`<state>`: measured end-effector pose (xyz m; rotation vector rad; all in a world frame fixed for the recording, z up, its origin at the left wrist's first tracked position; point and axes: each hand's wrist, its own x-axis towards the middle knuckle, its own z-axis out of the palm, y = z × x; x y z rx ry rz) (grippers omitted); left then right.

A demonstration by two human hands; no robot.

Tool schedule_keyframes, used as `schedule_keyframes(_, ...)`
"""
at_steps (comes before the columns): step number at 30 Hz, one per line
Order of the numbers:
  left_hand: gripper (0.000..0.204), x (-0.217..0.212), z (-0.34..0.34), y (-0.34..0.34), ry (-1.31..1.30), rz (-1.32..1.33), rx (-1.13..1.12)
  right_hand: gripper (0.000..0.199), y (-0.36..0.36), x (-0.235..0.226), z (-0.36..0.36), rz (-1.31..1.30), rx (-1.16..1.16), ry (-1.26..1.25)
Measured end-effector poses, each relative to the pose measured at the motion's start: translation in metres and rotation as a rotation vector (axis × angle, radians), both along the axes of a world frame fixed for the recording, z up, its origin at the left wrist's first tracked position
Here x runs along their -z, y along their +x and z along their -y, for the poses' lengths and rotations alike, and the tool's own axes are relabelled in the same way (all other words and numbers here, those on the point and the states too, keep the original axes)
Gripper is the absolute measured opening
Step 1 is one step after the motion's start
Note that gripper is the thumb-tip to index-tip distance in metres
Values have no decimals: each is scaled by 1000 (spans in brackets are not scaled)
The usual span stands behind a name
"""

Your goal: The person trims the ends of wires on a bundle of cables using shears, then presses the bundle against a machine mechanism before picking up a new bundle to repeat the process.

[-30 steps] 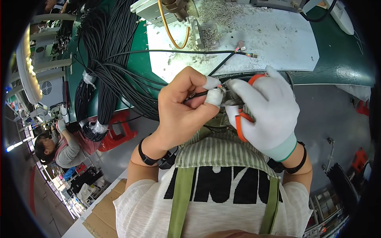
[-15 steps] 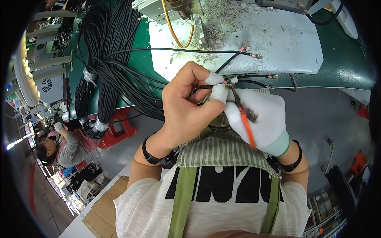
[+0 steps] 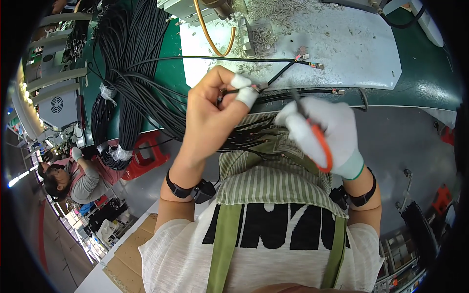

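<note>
My left hand (image 3: 210, 117), with white covers on thumb and forefinger, pinches a black cable (image 3: 233, 91) near its end. A small metal-coloured connector (image 3: 262, 87) shows just beyond those fingertips. To the right, my white-gloved right hand (image 3: 327, 132) is closed around a hand tool with an orange handle (image 3: 328, 149) and a dark, narrow tip. Motion blurs that tip, and its exact kind is unclear; it is apart from the cable. More cable ends (image 3: 254, 136) lie on the striped green apron (image 3: 273, 183) below my hands.
A thick bundle of black cables (image 3: 129, 44) spreads over the green table (image 3: 168, 53) at left. The white board (image 3: 351, 44) bears many small metal bits and a split cable (image 3: 288, 63). A machine (image 3: 193, 10) stands behind. Another person (image 3: 80, 180) sits at far left near a red stool (image 3: 146, 146).
My right hand has pulled the orange-handled tool away from the cable end, to the right. My left hand has shifted left and up, still pinching the cable. More cable ends now show over the apron.
</note>
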<state>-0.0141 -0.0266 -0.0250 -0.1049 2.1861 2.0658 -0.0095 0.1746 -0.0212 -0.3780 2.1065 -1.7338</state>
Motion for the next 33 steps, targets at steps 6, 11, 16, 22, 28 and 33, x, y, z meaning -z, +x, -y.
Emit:
schedule_keyframes(6, 9, 3, 24, -47, 133, 48, 73, 11, -39, -25, 0, 195, 156, -79)
schedule_keyframes(11, 8, -3, 33, -63, 191, 43, 197, 15, -67, -14, 8, 34, 39, -131)
schedule_keyframes(16, 6, -16, 24, -67, -43, 34, 155, 25, -88, 4, 16, -171, -101, -172)
schedule_keyframes(22, 3, -28, 27, -66, -166, 71, 231, 29, -88, -5, 21, 106, -55, -167)
schedule_keyframes(28, 4, -20, 32, -68, 4, 122, 242, 25, -90, -12, 20, 181, -67, -186)
schedule_keyframes(33, 7, -18, 36, -66, -117, 209, 218, 15, -97, 10, 19, -105, -163, -72)
